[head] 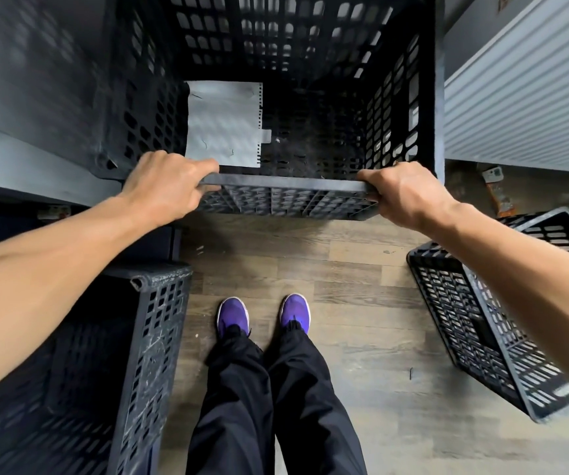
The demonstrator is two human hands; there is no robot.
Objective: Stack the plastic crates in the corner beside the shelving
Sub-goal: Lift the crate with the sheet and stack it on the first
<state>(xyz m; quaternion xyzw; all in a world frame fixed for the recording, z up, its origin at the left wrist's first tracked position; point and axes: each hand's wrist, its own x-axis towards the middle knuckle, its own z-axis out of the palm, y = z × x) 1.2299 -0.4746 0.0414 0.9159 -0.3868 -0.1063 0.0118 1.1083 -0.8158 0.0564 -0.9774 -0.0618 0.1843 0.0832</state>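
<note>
Gripping near rim of black crate (303,108) — left hand (165,186) and right hand (403,195) clamped at its corners, fingers curled over. Advising level lowering — keeping rim square beyond fingertips.

Wood-plank floor (344,269): a black crate (488,313) lies at right, another crate (153,337) at left, litter (499,193) near the wall.
</note>
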